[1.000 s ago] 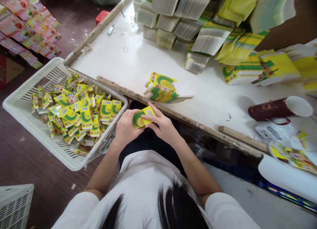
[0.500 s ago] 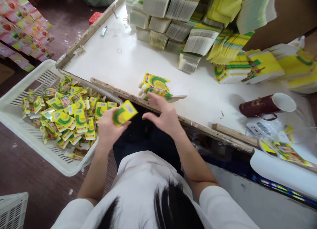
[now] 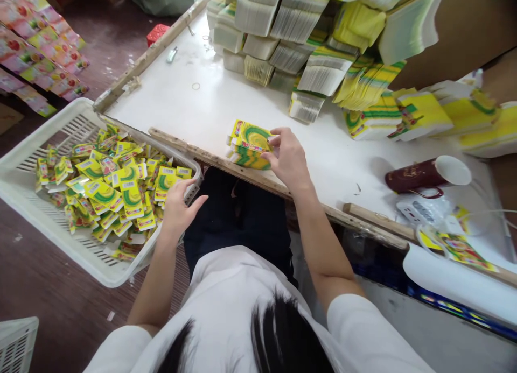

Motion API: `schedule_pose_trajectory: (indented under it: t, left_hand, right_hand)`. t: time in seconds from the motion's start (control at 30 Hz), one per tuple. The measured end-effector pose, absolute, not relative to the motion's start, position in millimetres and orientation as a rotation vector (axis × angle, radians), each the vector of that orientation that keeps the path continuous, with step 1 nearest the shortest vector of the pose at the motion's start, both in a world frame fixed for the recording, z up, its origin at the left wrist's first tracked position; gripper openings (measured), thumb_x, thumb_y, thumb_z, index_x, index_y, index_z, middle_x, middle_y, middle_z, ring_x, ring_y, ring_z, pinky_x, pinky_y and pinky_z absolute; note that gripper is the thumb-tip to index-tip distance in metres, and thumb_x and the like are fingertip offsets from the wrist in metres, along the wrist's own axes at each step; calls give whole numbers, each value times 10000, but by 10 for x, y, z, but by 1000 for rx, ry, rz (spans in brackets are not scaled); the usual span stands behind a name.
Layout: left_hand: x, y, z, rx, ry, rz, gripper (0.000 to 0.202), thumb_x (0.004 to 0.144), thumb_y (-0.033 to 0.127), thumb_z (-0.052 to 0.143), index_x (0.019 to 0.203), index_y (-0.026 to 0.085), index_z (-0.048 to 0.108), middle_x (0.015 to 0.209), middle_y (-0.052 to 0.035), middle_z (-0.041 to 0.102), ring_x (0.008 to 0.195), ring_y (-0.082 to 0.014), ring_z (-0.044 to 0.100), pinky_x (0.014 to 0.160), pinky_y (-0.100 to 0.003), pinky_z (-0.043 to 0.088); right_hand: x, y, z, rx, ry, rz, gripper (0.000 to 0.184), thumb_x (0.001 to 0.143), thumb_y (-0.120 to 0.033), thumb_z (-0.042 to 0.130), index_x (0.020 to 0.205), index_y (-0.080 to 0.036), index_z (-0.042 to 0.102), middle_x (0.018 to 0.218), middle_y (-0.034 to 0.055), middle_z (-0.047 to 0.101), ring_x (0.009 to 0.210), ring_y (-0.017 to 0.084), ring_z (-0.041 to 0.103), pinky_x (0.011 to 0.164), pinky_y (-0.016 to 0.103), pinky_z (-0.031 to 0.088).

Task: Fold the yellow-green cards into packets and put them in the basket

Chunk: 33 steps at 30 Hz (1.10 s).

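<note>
A short stack of flattened yellow and green cartons lies near the front edge of the table. My right hand is at the stack's right end, thumb and fingers closed on the edge of the upper carton. How many cartons it grips is hidden. My left hand holds nothing, its thumb and fingers apart, over the right rim of a white plastic basket. Many small folded yellow boxes fill that basket in a loose heap.
Tall piles of flat cartons stand at the back of the white table. To the right, a maroon mug lies on its side near a white power strip. Wooden strips edge the table's front.
The folded yellow box has left my left hand, which is now open by the basket. My right hand has moved right and closed on the carton stack's edge.
</note>
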<state>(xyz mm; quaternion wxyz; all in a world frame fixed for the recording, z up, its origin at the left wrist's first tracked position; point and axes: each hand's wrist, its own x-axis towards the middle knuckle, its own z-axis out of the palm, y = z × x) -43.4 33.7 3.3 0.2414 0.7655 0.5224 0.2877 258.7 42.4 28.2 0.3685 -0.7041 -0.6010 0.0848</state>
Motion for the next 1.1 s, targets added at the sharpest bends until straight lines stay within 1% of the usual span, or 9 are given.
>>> schedule_pose_trajectory:
  t: [0.1, 0.23, 0.37, 0.47, 0.53, 0.6, 0.8, 0.93, 1.1]
  left_hand:
    - [-266, 283, 32, 2035, 1262, 761, 394, 841, 386, 703, 1186, 208, 635, 1180, -92, 695, 1134, -250, 639, 1027, -461, 494]
    - [-53, 225, 11, 1895, 1054, 748, 382, 841, 371, 704, 1179, 207, 640, 1192, -99, 702, 1135, -236, 655, 966, -438, 543]
    - [201, 237, -22, 1609, 873, 840, 685, 759, 564, 744, 1321, 240, 524, 1279, -116, 663, 1196, -254, 641, 946, -431, 562]
    - [392, 253, 32, 1428, 865, 1011, 723, 863, 771, 417, 1375, 263, 460, 1269, -116, 652, 1184, -258, 646, 904, -446, 578]
    - [479, 253, 109, 1351, 968, 1106, 721, 939, 727, 122, 1376, 265, 461, 1205, -114, 664, 1136, -249, 664, 879, -455, 582]
    - [517, 247, 188, 1303, 1071, 1211, 734, 955, 665, 6, 1367, 262, 460, 1119, -110, 670, 1075, -241, 682, 876, -456, 585]
    - [458, 209, 226, 1319, 1176, 1418, 757, 924, 728, 18, 1317, 269, 474, 967, -83, 666, 1013, -230, 691, 887, -424, 592]
    - [409, 146, 28, 1318, 1176, 1414, 797, 917, 741, 5, 1329, 275, 503, 1034, -84, 702, 1021, -243, 705, 823, -420, 613]
    - [348, 66, -211, 1399, 1130, 1369, 843, 839, 858, 166, 1345, 273, 501, 1120, -110, 715, 1041, -285, 707, 863, -480, 613]
  right_hand:
    - [2611, 425, 264, -1745, -1495, 203, 412, 795, -271, 711, 1155, -232, 516, 986, 54, 631, 899, 223, 618, 836, 424, 545]
    - [2585, 362, 335, -1624, -1367, 259, 402, 806, -366, 730, 1123, -254, 508, 869, 4, 598, 755, 177, 606, 720, 370, 560]
    - [2297, 103, 489, -1480, -1282, 453, 425, 772, -370, 780, 1082, -267, 507, 847, -7, 615, 740, 164, 630, 671, 324, 560]
    - [1920, -130, 472, -1335, -1340, 822, 371, 797, -338, 761, 1060, -263, 511, 843, -4, 640, 740, 161, 651, 650, 302, 567]
    - [1688, -232, 393, -1280, -1274, 960, 319, 805, -332, 749, 1007, -255, 515, 835, -3, 643, 730, 160, 652, 657, 307, 573]
    - [1530, -284, 317, -1268, -1178, 990, 290, 808, -327, 744, 978, -252, 522, 859, 4, 648, 755, 163, 652, 704, 324, 580]
    - [1425, -308, 304, -1143, -997, 1290, 398, 727, -465, 812, 930, -252, 544, 901, 5, 643, 825, 160, 645, 800, 329, 579]
    - [1401, -321, 271, -1155, -877, 1330, 455, 675, -486, 851, 893, -247, 531, 813, -25, 605, 747, 132, 615, 725, 289, 571]
    - [1398, -343, 222, -1266, -922, 1234, 461, 668, -457, 864, 862, -242, 506, 765, -32, 606, 679, 124, 603, 627, 263, 541]
